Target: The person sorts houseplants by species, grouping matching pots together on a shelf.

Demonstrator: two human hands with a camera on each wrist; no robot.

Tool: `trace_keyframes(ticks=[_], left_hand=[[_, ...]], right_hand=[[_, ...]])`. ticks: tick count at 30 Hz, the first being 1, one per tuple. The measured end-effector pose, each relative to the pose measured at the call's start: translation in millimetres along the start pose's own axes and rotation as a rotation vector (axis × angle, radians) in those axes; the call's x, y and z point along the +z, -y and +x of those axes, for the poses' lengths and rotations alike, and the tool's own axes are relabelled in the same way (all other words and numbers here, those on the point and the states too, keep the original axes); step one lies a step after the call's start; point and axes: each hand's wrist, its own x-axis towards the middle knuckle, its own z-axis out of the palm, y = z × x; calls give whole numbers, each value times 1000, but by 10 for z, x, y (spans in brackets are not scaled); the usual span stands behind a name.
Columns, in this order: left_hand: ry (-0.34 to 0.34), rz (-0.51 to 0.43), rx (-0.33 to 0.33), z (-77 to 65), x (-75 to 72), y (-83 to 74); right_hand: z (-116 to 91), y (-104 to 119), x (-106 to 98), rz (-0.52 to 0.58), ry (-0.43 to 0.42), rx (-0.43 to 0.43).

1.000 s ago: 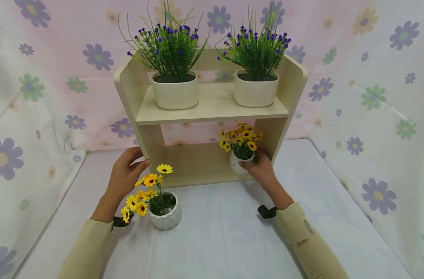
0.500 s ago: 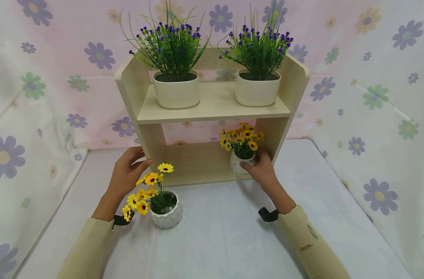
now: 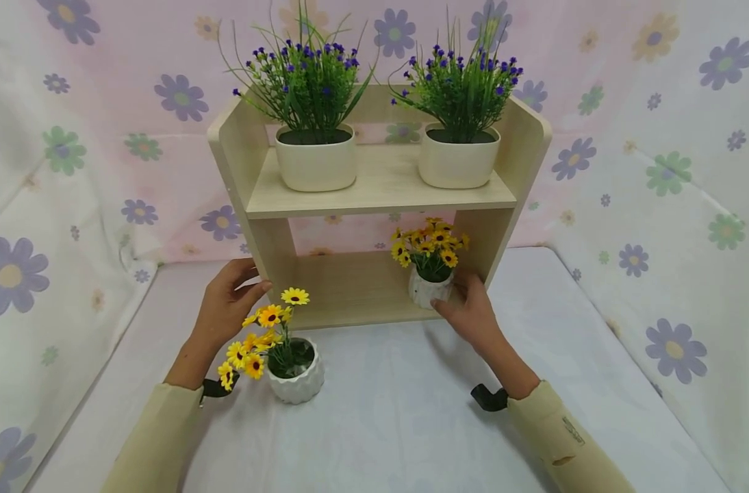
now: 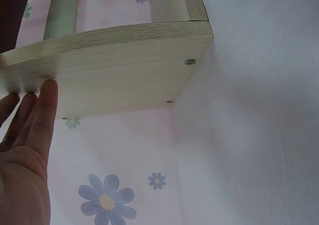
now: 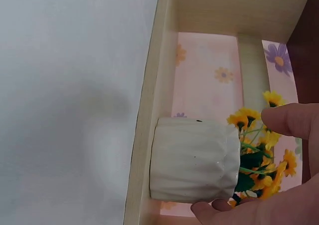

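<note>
My right hand (image 3: 470,311) is at the right end of the lower shelf, beside a small white textured pot of yellow flowers (image 3: 431,291). In the right wrist view the fingertips (image 5: 207,212) are at the pot's side, while the thumb (image 5: 289,119) stands apart from it, near the blooms. The pot stands upright on the shelf board. My left hand (image 3: 226,301) rests against the outer left side of the wooden shelf (image 3: 350,205); straight fingers (image 4: 45,115) touch its panel in the left wrist view. A second white pot of yellow flowers (image 3: 297,380) stands on the table, its stems leaning left.
Two cream oval planters, a left one (image 3: 317,164) and a right one (image 3: 459,164), stand on the upper shelf with purple-flowered plants. A white cloth covers the table (image 3: 374,424). Flower-patterned curtains (image 3: 676,171) enclose the back and sides.
My right thumb has come down and away from the pot's front, and the right forearm has shifted slightly right. The pot stays in place. My left hand keeps its spot on the shelf side.
</note>
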Motion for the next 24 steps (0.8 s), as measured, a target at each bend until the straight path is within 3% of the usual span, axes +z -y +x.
trace_keyframes(ticks=[12, 24], left_hand=[[10, -2, 5, -8, -8, -33], [-11, 26, -37, 0, -9, -67]], right_hand=[[-296, 148, 46, 73, 98, -15], [-402, 206, 292, 96, 195, -151]])
